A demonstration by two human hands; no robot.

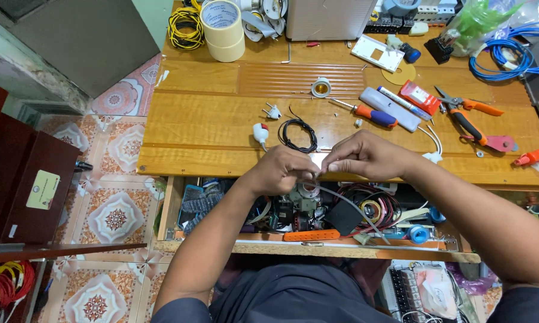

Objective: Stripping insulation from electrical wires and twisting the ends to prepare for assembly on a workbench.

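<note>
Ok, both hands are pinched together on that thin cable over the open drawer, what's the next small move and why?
Probably draw the hands slightly apart to pull the cable taut. The left hand and right hand meet fingertip to fingertip at the desk edge, and the cable hangs slack into the drawer.

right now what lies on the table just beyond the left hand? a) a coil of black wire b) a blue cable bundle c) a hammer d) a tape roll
a: the coil of black wire lies on the table just past the left hand, while the blue cable and the tape rolls sit at the far edge.
</note>
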